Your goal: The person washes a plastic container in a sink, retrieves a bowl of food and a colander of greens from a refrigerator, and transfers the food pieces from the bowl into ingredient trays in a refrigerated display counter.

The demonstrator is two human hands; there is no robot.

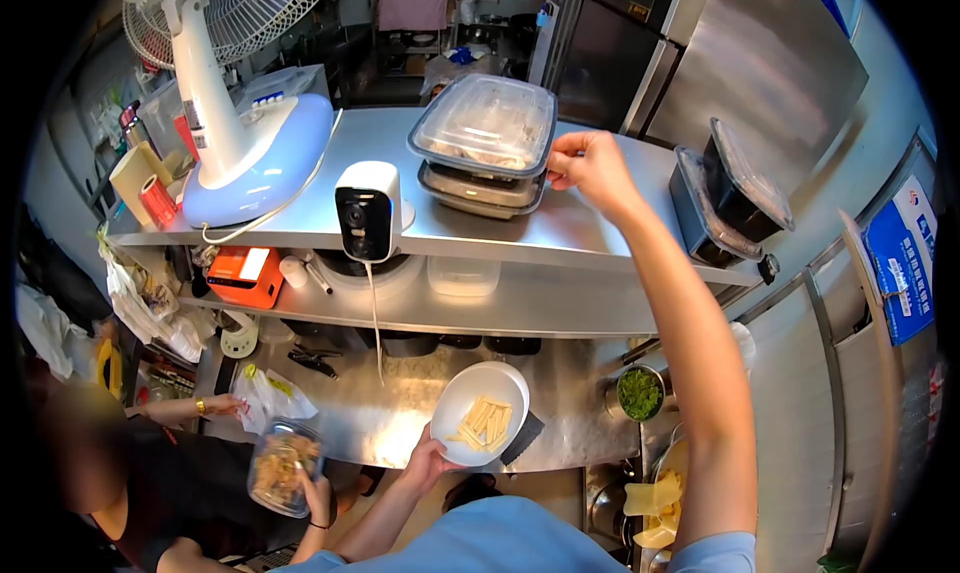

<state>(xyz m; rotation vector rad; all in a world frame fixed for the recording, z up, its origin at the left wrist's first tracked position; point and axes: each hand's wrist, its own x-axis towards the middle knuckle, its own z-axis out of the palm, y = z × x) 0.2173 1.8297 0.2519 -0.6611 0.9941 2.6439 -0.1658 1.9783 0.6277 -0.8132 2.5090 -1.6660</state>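
Observation:
My left hand (428, 462) grips the rim of a white bowl (511, 385) at its lower left, tilted over the steel counter. Pale yellow strips that look like fries (484, 423) lie in the bowl. My right hand (592, 170) reaches up to the steel shelf, its fingers pinched at the right edge of a lidded takeout container (482, 123) with a clear top. Under that container sits another lidded container (480, 195). The contact of the fingertips with the edge is partly hidden.
A fan (255, 163) and a small camera (368, 213) stand on the shelf (600, 235), with black containers (715, 203) at right. Chopped greens (640, 393) fill a pot. At left, a co-worker holds a food container (286, 468) and a plastic bag (272, 398).

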